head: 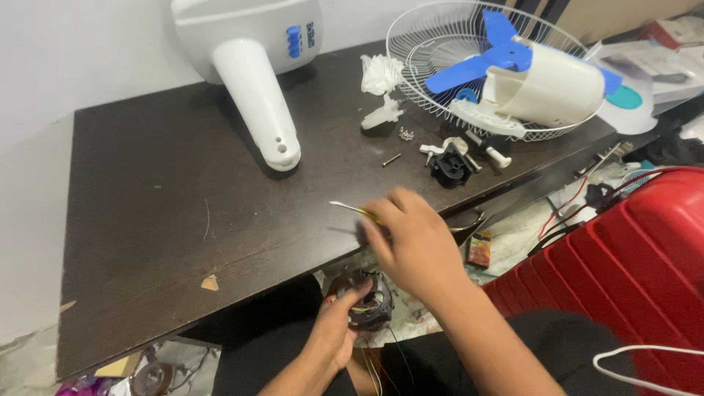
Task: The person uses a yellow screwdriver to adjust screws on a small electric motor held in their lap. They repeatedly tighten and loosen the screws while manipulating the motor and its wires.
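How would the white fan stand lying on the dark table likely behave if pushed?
The white fan stand lies on its side; its rounded neck would probably roll or pivot. The wide base end looks heavier, so it would likely swing about there. Its glossy plastic seems stiff, perhaps slippery on the dark table.

The dark brown wooden desk has a matt, faintly scratched top, with a pale chip of bare wood at its near edge. On its far left lies a white plastic fan stand, smooth and slightly glossy, with blue plastic buttons. At far right a white wire fan guard of coated metal holds glossy blue plastic fan blades and a smooth white plastic motor cover. Beside it sits crumpled white tissue paper. The right hand holds a screwdriver with a bright metal shaft. The left hand grips a dark metal motor wound with dull wire. At right stands a glossy red ribbed plastic suitcase.
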